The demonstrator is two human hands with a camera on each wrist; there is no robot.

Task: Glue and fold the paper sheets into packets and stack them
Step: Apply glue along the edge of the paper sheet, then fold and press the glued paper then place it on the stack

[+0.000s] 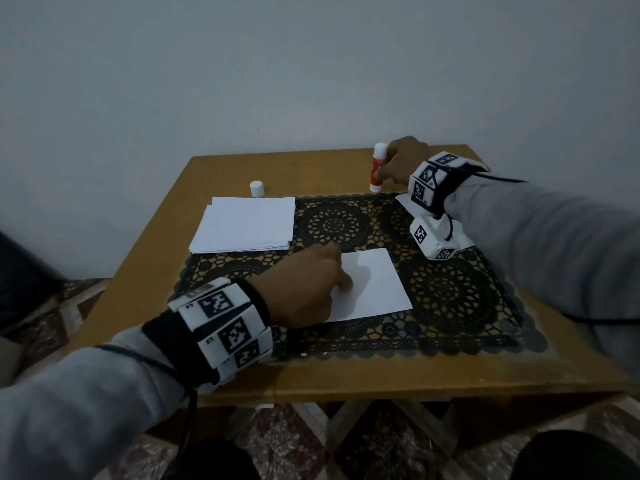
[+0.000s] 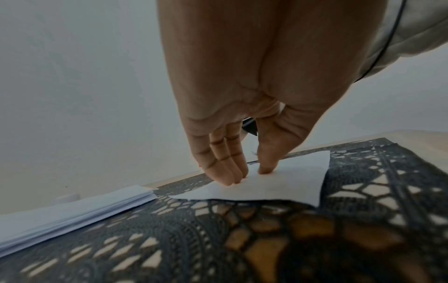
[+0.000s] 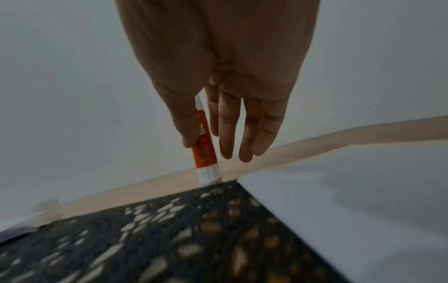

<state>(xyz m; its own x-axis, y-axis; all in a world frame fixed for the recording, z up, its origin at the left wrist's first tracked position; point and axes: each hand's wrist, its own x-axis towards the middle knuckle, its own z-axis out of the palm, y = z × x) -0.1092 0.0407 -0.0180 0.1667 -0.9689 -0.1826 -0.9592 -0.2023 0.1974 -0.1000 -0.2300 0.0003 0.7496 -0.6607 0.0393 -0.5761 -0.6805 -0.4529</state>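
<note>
A single white sheet [image 1: 377, 289] [image 2: 278, 183] lies on the black lace mat [image 1: 450, 292] in the middle of the table. My left hand [image 1: 311, 285] [image 2: 247, 174] presses on its left part with straight fingertips and thumb. At the far edge, an uncapped orange and white glue stick [image 1: 377, 168] [image 3: 204, 153] stands upright on the wood. My right hand [image 1: 398, 164] [image 3: 201, 137] pinches it between thumb and index finger; the other fingers hang straight. A stack of white sheets [image 1: 246, 223] [image 2: 72, 206] lies at the left.
The glue stick's white cap [image 1: 257, 188] stands behind the stack. More white paper [image 1: 403, 202] [image 3: 363, 201] lies on the mat under my right wrist. The wooden table [image 1: 346, 379] backs onto a plain wall, with patterned floor below its edges.
</note>
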